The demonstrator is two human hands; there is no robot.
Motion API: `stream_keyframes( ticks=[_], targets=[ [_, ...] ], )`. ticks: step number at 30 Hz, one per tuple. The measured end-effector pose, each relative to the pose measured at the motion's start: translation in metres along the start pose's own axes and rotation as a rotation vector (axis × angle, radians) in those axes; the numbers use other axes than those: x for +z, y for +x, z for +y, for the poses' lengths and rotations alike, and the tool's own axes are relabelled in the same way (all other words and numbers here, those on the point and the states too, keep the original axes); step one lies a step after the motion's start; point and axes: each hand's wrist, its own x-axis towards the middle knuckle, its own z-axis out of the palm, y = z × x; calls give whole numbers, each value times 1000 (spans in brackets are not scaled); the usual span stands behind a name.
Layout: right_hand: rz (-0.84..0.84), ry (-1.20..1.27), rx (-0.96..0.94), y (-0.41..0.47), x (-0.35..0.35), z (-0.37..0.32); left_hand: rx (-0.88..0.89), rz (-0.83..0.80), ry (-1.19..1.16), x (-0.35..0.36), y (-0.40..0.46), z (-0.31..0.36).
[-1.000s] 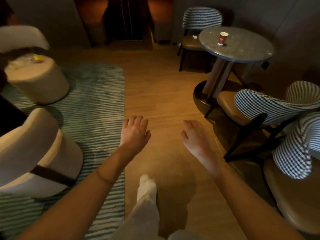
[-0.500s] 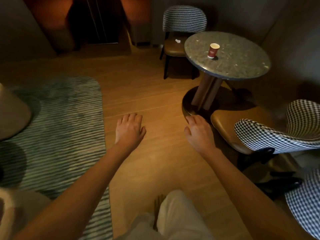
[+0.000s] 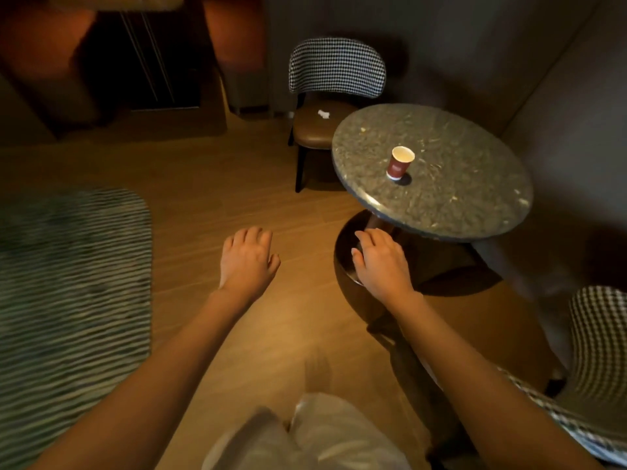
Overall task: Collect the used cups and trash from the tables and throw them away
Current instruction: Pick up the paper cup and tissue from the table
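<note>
head view of a lounge corner, items listed from largest to smallest. the wooden floor (image 3: pixel 210 184) fills the centre, with a striped rug (image 3: pixel 68 283) at nine o'clock. the round stone-topped table (image 3: pixel 468 198) stands at two o'clock on a dark pedestal base (image 3: pixel 353 300). a checked chair (image 3: pixel 336 93) stands at twelve to one o'clock, tucked just behind the table, and a second checked chair (image 3: pixel 597 361) sits at four o'clock. the left hand (image 3: pixel 247 262) and right hand (image 3: pixel 383 262) both hang palm-down in front of the body with fingers relaxed, lightly spread and holding nothing; the right hand hangs in line with the table's near edge and pedestal, short of the tabletop. the red paper cup (image 3: pixel 400 163), the item to collect, stands upright with its rim open, a little toward the ten o'clock side of the tabletop's centre, well apart from both hands. a small white crumpled scrap (image 3: pixel 323 114) lies on the seat of the far chair, at eleven o'clock from the cup. the step in hand appears to be the approach to this table. good practice is to close in from the six o'clock side, clear of the nearer chair, reach the right hand over the table edge, wrap the fingers round the cup's lower wall without crushing it, and lift it level, since whether liquid remains inside cannot be told. the free left hand can then take the scrap from the chair seat.
</note>
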Motion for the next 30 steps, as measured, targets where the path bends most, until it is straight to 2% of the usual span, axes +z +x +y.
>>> stream_keyframes(
  ticks=[6, 18, 22, 26, 30],
  targets=[
    [-50, 13, 14, 97, 24, 39, -7, -64, 1, 20, 102, 5],
    [29, 119, 235, 246, 53, 115, 230, -91, -34, 59, 325, 38],
    [95, 299, 376, 275, 57, 151, 281, -112, -60, 66, 372, 61],
    [205, 625, 692, 292, 76, 191, 305, -167, -70, 84, 408, 83],
    [184, 802, 836, 308, 107, 226, 296, -209, -89, 99, 433, 106]
  ],
)
